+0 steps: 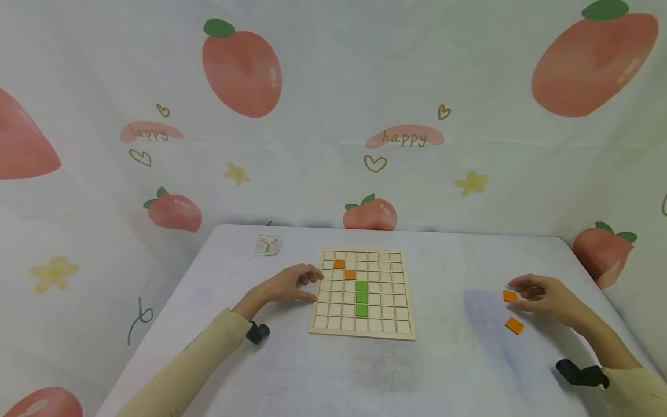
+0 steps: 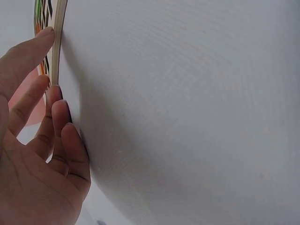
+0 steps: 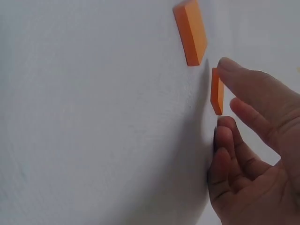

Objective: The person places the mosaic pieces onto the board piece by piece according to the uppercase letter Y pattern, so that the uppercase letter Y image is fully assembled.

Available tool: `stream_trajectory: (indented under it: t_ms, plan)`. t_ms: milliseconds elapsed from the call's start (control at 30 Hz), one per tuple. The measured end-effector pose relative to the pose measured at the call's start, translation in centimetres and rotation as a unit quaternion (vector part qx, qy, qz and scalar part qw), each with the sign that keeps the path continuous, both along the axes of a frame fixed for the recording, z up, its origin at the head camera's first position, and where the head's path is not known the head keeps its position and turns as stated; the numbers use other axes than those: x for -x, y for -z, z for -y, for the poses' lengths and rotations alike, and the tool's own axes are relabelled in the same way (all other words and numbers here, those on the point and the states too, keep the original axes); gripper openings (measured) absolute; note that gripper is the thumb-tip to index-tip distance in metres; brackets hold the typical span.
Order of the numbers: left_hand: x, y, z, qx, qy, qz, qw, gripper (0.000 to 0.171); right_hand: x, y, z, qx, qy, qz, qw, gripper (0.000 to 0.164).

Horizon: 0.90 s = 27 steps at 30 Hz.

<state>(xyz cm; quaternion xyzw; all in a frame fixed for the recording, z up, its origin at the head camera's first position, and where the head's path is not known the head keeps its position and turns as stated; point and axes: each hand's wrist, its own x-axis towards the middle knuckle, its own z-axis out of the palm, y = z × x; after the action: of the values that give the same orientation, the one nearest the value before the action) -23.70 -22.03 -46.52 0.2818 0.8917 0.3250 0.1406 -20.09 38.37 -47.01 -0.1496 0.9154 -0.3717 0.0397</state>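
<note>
In the head view a wooden grid board (image 1: 384,335) lies on the table, bearing two orange square tiles (image 1: 339,264) on a diagonal and a column of three green tiles (image 1: 362,297). My left hand (image 1: 293,284) is at the board's left side, its thumb and fingertips touching the edge, with the fingers loosely bent. Far to the right, my right hand (image 1: 549,298) reaches over a loose orange tile (image 1: 509,296). Its thumb and fingers stand spread on either side of that tile, as the right wrist view shows. Closer to me lies a second loose orange tile (image 1: 514,325).
A small paper card (image 1: 268,245) with a coloured grid pattern lies at the table's back left. The white table (image 1: 438,376) meets a hanging cloth (image 1: 312,174) printed with peaches at its back edge.
</note>
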Motion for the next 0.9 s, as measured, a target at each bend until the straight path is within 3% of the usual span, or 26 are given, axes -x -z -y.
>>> stream_trajectory:
  t_ms: [367, 900]
  plan:
    - [0.1, 0.1, 0.0, 0.001, -0.006, 0.009, 0.9999, 0.048, 0.2, 0.4, 1.0, -0.028, -0.012, 0.004, 1.000, 0.025]
    - [0.2, 0.3, 0.1, -0.002, -0.005, 0.007, 1.0000, 0.048, 1.4, -0.3, 2.9, -0.029, 0.005, 0.023, 0.999, 0.025]
